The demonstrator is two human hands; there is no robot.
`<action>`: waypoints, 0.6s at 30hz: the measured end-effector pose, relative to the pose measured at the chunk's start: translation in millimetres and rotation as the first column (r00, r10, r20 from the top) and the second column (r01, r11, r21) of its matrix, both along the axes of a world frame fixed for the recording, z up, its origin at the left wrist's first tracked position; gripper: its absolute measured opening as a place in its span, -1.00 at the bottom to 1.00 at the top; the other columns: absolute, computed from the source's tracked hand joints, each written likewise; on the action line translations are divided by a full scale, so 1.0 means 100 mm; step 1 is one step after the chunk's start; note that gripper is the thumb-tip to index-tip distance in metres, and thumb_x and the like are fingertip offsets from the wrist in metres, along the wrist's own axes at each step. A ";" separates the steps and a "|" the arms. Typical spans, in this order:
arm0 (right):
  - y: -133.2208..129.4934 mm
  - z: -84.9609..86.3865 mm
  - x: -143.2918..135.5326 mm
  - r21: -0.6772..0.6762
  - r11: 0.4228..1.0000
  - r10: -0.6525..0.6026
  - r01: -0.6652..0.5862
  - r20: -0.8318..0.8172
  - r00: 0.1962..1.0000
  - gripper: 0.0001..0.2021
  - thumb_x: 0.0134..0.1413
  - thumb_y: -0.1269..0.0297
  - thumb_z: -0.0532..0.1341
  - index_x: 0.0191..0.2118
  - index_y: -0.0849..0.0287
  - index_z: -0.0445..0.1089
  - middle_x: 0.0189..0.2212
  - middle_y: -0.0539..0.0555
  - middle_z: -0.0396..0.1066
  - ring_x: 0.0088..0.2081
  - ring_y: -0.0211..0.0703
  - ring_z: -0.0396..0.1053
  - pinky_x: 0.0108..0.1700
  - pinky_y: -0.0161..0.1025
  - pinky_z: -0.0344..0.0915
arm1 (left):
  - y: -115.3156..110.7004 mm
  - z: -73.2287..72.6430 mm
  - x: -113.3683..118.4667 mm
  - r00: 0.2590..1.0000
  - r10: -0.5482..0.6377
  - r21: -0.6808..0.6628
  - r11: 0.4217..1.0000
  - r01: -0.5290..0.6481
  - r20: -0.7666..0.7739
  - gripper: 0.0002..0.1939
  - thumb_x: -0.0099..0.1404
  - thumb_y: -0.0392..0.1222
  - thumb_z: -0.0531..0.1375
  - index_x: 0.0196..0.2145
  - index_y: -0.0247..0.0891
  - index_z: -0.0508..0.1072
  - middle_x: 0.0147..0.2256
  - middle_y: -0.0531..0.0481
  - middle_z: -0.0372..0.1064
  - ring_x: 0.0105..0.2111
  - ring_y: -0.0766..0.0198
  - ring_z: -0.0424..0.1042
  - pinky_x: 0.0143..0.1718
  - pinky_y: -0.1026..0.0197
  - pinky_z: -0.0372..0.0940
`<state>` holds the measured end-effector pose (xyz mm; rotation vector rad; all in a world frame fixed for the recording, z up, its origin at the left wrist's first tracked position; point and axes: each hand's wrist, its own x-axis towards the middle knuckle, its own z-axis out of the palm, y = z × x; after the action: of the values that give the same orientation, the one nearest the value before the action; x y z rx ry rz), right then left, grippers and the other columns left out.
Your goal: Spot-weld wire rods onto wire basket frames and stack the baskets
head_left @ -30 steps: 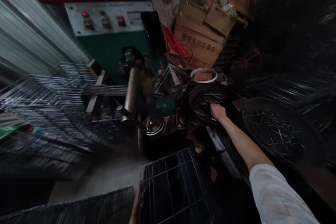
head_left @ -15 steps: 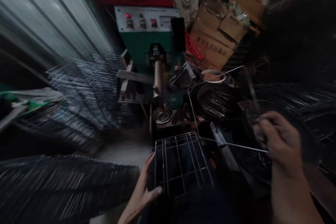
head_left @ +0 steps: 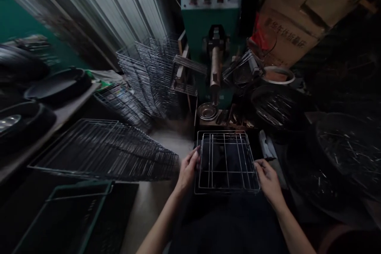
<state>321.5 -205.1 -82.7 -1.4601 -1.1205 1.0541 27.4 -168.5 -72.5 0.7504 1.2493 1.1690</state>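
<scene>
A small wire rack (head_left: pixel 225 172) of thin crossed metal rods lies across my lap. A slightly larger rectangular outline of wire (head_left: pixel 195 184) shows along its left and lower edges; whether it lies over or under the rack I cannot tell. My left hand (head_left: pixel 188 168) is closed at the left side, fingers and thumb pinching the wire there. At the right side my right hand (head_left: pixel 268 176) pinches the wire edge between thumb and fingers. Straight ahead, the electrode arm (head_left: pixel 215 67) of a green machine (head_left: pixel 195 27) points toward me, above small metal dishes (head_left: pixel 207 111).
Stacks of wire grids (head_left: pixel 149 75) stand left of the machine, with a longer stack (head_left: pixel 110 151) nearer. On the right are dark basins of metal rods (head_left: pixel 274 109), a white-rimmed bucket (head_left: pixel 278 75) and a cardboard box (head_left: pixel 285 27). Black pans (head_left: pixel 59 85) rest on a left shelf.
My right hand has come down and left with the bent wire, which now lies along the rack. My left hand has closed on the left edge. The view has swung left.
</scene>
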 end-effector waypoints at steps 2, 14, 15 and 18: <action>0.01 -0.03 0.03 0.014 0.999 0.029 -0.029 0.050 0.998 -0.62 0.25 -0.12 0.19 -0.24 0.16 0.38 -0.47 0.00 0.31 -0.44 -0.18 0.30 -0.42 -0.34 0.27 | 0.02 -0.06 -0.01 0.988 0.027 0.040 0.999 -0.021 -0.152 -0.35 0.18 0.11 0.30 0.14 -0.31 0.43 0.02 -0.15 0.51 0.05 0.03 0.45 0.09 0.07 0.34; -0.06 -0.28 0.13 -0.023 0.988 0.154 -0.152 0.146 0.977 -0.51 0.34 -0.11 0.06 0.19 0.11 0.28 -0.02 0.19 0.44 0.01 0.08 0.42 0.04 -0.10 0.36 | 0.06 -0.29 -0.07 0.843 -0.148 0.048 0.978 0.202 -0.517 -0.31 0.34 0.18 0.08 0.24 -0.36 0.32 0.21 -0.17 0.31 0.23 -0.04 0.31 0.30 -0.08 0.15; -0.05 -0.30 0.14 -0.026 0.988 0.155 -0.153 0.152 0.976 -0.52 0.34 -0.11 0.06 0.18 0.11 0.28 -0.02 0.19 0.44 0.00 0.07 0.43 0.02 -0.11 0.37 | 0.07 -0.28 -0.08 0.820 -0.159 0.050 0.974 0.223 -0.549 -0.34 0.35 0.16 0.07 0.24 -0.35 0.31 0.21 -0.17 0.32 0.21 -0.03 0.32 0.29 -0.08 0.17; -0.02 -0.31 0.17 -0.037 0.986 0.166 -0.162 0.169 0.972 -0.54 0.35 -0.10 0.05 0.16 0.11 0.26 -0.09 0.16 0.47 -0.09 0.02 0.47 -0.06 -0.16 0.40 | 0.09 -0.25 -0.09 0.722 -0.217 0.034 0.948 0.316 -0.657 -0.41 0.39 0.03 0.03 0.27 -0.29 0.27 0.16 -0.14 0.38 0.15 -0.03 0.40 0.20 -0.05 0.27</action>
<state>338.5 -207.2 -114.1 -1.5191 -1.3748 1.0724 18.2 -159.1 -97.1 1.4877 1.5562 0.7719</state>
